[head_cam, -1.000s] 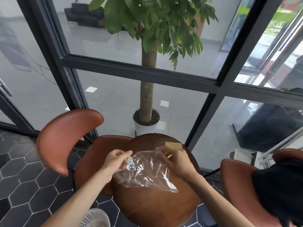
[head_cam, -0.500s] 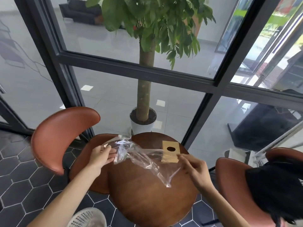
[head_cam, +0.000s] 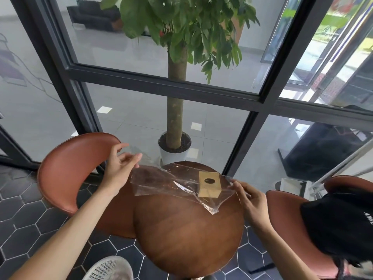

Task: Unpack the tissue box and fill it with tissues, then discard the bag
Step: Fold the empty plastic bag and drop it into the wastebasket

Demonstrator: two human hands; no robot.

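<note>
A small light wooden tissue box (head_cam: 208, 184) with a round hole in its top stands on the far right part of the round wooden table (head_cam: 187, 235). A clear plastic bag (head_cam: 161, 181) is spread flat across the table's far side and drapes over the box. My left hand (head_cam: 119, 168) is at the bag's left edge, thumb raised and fingers straight. My right hand (head_cam: 249, 199) pinches the bag's right corner beside the box. No tissues are in view.
Brown leather chairs stand left (head_cam: 72, 170) and right (head_cam: 292, 229) of the table; black clothing (head_cam: 339, 229) lies on the right one. A white mesh basket (head_cam: 109, 268) sits on the floor near my left arm. A potted tree (head_cam: 174, 146) stands behind the table, beyond the window frame.
The crumpled bag has been pulled out wide and laid over the box. My hands moved apart, and my left hand's fingers have straightened.
</note>
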